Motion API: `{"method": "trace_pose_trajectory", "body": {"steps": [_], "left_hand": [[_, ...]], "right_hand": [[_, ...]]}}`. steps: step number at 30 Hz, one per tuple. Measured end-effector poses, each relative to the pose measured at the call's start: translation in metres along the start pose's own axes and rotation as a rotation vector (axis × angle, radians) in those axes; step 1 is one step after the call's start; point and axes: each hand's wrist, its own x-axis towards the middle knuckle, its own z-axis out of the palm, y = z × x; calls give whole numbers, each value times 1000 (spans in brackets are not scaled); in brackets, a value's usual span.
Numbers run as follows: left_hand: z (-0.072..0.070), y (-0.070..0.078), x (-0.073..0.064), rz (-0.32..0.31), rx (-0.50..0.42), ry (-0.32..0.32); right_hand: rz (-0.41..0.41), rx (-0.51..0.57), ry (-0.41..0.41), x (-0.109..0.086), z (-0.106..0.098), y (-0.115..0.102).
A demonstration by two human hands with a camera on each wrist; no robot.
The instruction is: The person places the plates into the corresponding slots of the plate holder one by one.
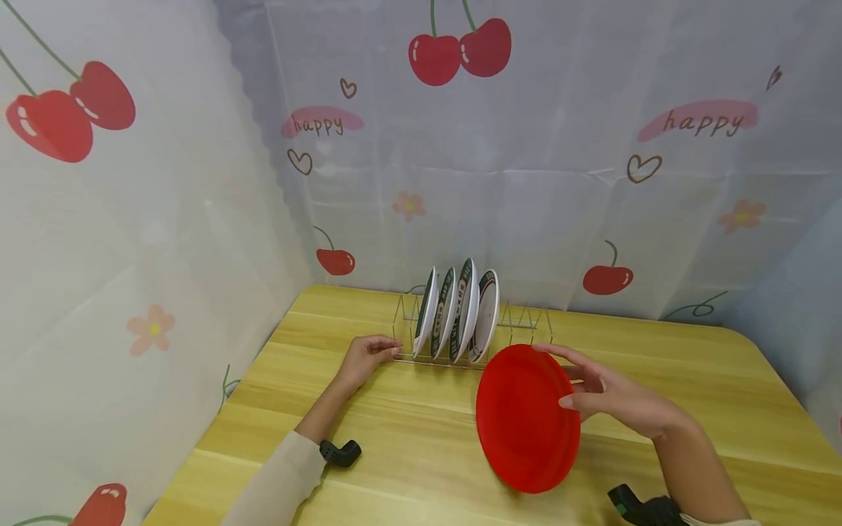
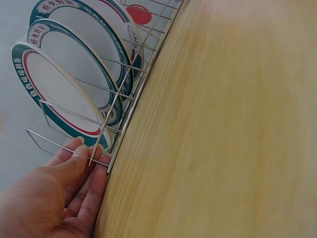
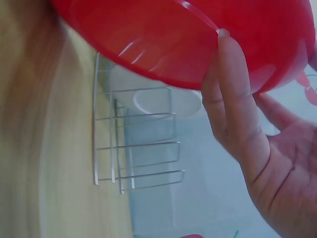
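A wire dish rack (image 1: 520, 321) stands at the back of the table, with several white plates with dark green patterned rims (image 1: 465, 310) upright in its middle slots. My left hand (image 1: 365, 359) pinches the rack's left end; in the left wrist view the thumb and fingers (image 2: 79, 153) close round its end wire. My right hand (image 1: 612, 394) grips a red plate (image 1: 526, 420) by its right edge, thumb on the face and fingers behind. The red plate is tilted up on edge, in front of the rack's right part. In the right wrist view its underside (image 3: 148, 39) shows above bare rack slots (image 3: 143, 146).
The wood-grain table (image 1: 395, 453) runs under both arms. A curtain printed with cherries (image 1: 487, 161) hangs close behind the rack and along the left side. Dark wrist devices (image 1: 340, 453) are on both forearms.
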Motion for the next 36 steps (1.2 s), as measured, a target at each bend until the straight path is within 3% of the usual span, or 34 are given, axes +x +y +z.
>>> {"method": "trace_pose_trajectory", "body": {"steps": [5,10,16,20,27,36], "left_hand": [[-1,-2,-1,26,3,-9],[-3,-2,-1,22,-1,-13],[-2,-3,-3,26,-2,-18],[-1,-3,-1,38,16,-22],[-2,0,0,45,34,3],[-1,-2,1,36,16,-9]], "right_hand": [[16,-15,109,-8,-2,-10],[-37,-9,192,-15,-1,-21],[-56,-144,376,-20,6,-35],[-72,-147,470,-20,7,-41],[-150,-149,510,-6,-2,-52],[-132,-262,537,20,-15,-67]]}}
